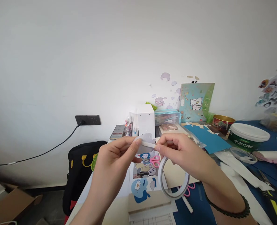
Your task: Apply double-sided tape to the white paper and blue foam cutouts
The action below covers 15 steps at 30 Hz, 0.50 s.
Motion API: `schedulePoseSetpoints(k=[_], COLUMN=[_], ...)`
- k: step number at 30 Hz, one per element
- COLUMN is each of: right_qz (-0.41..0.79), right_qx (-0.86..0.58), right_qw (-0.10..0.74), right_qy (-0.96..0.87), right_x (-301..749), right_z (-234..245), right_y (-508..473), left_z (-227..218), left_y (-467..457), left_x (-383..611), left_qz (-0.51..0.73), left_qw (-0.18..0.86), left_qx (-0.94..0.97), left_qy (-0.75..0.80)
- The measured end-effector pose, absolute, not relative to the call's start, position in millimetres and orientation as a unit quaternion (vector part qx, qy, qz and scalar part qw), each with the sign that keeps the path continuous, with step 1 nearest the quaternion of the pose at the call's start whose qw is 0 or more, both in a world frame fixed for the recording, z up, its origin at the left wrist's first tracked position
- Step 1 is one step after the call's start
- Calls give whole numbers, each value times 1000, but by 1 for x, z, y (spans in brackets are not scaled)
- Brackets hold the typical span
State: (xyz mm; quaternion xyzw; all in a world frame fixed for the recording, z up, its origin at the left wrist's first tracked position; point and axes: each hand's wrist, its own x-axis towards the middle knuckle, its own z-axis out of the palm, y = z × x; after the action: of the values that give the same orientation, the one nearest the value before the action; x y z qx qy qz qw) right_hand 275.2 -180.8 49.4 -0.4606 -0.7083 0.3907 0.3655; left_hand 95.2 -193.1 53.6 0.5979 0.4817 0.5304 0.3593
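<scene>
A black cable (51, 150) runs across the wall to a black socket strip (88, 120). A black backpack with yellow loops (76, 181) stands beside the left edge of the white table (116, 204). A dark flat phone (117, 132) lies at the table's back-left corner.

The left hand (116, 156) has its grip pinched on a thin pale grey paper cutout (149, 137), held up above the table. A narrow white strip of tape (148, 144) spans from the left thumb to the right fingertips. Below, on the table, lie a blue cartoon paper cutout (141, 190) and a beige flat block (152, 203), the cutout overlapping the block. A white ring-shaped roll of tape (161, 181) hangs under the right hand (179, 150), whose grip is closed on the strip's end; a black beaded bracelet (236, 214) circles that wrist.

Further right, toward the table's back edge, lie a bright blue card sheet (210, 139), a red bowl with a gold rim (222, 123) and a green tub with a white lid (248, 132).
</scene>
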Motion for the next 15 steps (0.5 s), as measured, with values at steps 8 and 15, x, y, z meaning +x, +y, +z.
schedulePoseSetpoints(k=[8,15], right_qz=[358,303], right_qx=[-460,-485], right_qw=[384,382], right_qy=[-716,-727], right_x=[272,268], right_z=[46,48], right_y=[-180,-184], left_z=[54,55], left_y=[-196,-201], left_x=[97,99], left_qz=[525,536], left_qw=[328,301], left_qx=[599,593], left_qy=[508,520])
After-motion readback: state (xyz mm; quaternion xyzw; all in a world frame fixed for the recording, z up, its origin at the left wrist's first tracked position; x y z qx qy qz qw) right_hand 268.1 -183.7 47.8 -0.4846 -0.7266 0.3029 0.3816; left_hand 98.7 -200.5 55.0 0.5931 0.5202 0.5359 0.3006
